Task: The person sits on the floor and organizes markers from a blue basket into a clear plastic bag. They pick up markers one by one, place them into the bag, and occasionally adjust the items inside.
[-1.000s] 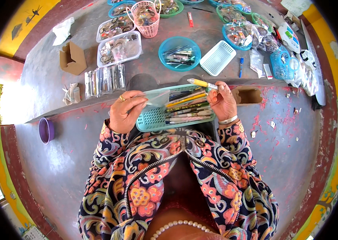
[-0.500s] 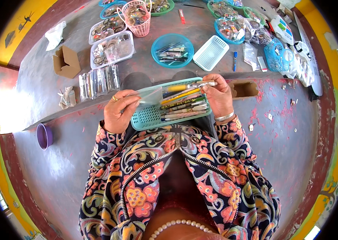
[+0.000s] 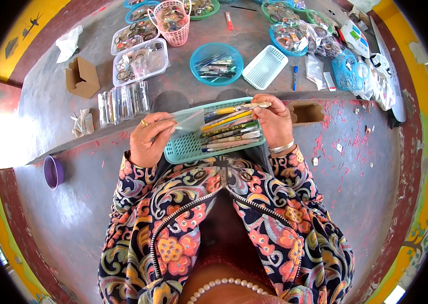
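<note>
A mint-green plastic basket (image 3: 179, 151) rests on my lap, with several pens (image 3: 230, 138) lying side by side in its right part. My left hand (image 3: 147, 141) pinches a clear plastic bag (image 3: 190, 120) by its edge, over the basket's left part. At the far right corner of the basket, my right hand (image 3: 276, 124) grips the end of a pale patterned pen (image 3: 248, 107) between thumb and fingers. That pen lies above the others and points left toward the bag. Whether its tip is inside the bag is hard to see.
Ahead on the grey table are a blue bowl of pens (image 3: 196, 75), an empty white basket (image 3: 280, 63), bagged pens (image 3: 123, 104) and a cardboard box (image 3: 83, 78). A blue pen (image 3: 295, 76) lies at right. A purple bucket (image 3: 54, 173) stands on the floor at left.
Both hands keep their hold on the bag and the pen. The whole view has shifted very slightly; the pen in my right hand has barely moved.
</note>
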Available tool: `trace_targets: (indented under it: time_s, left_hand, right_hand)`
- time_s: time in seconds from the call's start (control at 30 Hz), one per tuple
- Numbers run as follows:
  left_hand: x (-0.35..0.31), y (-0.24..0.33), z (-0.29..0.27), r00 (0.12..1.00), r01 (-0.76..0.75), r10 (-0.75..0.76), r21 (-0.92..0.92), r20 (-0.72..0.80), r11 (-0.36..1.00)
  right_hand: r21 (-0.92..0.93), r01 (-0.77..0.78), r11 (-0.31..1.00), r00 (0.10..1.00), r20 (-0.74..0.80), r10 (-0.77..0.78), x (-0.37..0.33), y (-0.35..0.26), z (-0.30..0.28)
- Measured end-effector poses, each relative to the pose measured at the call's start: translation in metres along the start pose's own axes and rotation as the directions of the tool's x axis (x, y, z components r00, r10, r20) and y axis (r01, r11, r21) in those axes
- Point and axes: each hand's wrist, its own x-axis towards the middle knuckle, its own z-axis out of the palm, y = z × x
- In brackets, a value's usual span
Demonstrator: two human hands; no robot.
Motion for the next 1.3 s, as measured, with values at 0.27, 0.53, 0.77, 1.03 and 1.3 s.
trace_targets:
  time_s: [0.27, 0.53, 0.77, 1.03, 1.3]
  left_hand:
    - [-0.002, -0.006, 0.002, 0.999, -0.027, 0.026, -0.023, -0.027, 0.999]
    - [-0.001, -0.003, 0.000, 1.000, -0.006, 0.005, -0.031, -0.013, 0.999]
    - [-0.001, -0.005, 0.001, 1.000, -0.021, 0.020, -0.043, -0.014, 0.999]
    - [-0.002, -0.006, -0.001, 1.000, -0.021, 0.021, -0.038, -0.002, 0.999]
    - [-0.003, -0.009, 0.000, 0.999, -0.038, 0.038, -0.027, 0.001, 0.999]
  right_hand:
    - [0.464, -0.065, 0.884, 0.995, -0.033, 0.090, 0.006, 0.004, -0.014]
    - [0.677, -0.018, 0.736, 1.000, 0.024, 0.002, 0.009, -0.004, -0.024]
    - [0.707, -0.034, 0.706, 0.982, 0.155, -0.107, 0.008, -0.013, -0.023]
    - [0.696, -0.032, 0.717, 0.924, 0.293, -0.244, 0.000, -0.032, -0.011]
    - [0.662, -0.011, 0.750, 0.901, 0.333, -0.280, -0.001, -0.035, -0.011]
